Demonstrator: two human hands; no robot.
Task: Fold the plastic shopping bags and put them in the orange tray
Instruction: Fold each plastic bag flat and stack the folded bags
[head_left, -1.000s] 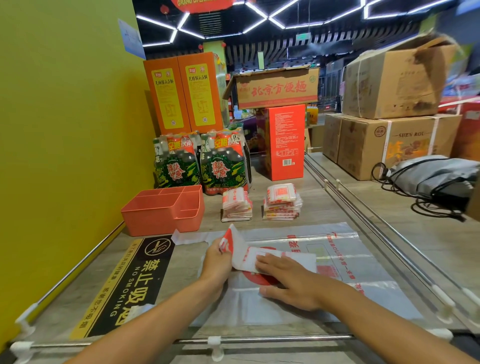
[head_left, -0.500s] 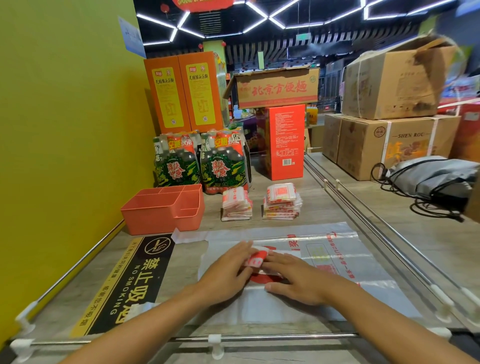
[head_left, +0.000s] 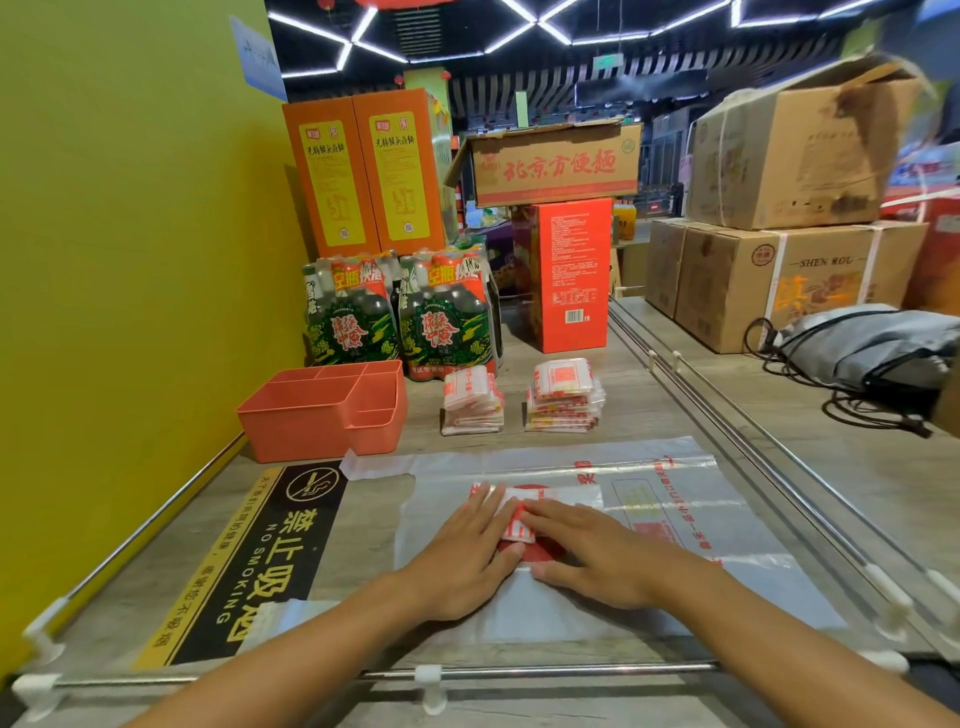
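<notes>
1. Shop counter (head_left: 597, 395); tray (head_left: 322, 410) empty.
2. Folded bag (head_left: 519, 512), on flat bag (head_left: 649, 525) near tray, pressed by left hand (head_left: 467, 556) and right hand (head_left: 592, 556), fingers flat.
3. Advice: press crease firmly, expel air.

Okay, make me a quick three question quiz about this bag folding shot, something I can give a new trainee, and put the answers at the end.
1. True or false: the orange tray already holds a folded bag.
2. How many stacks of folded bags sit on the shelf past the flat bag?
3. What do the left hand and right hand press on? A) the folded bag B) the no smoking sign C) the tray.

Key: 1 false, its visible compartments hold none. 2 two, the left stack and the right stack. 3 A, both lie flat on it.
</notes>
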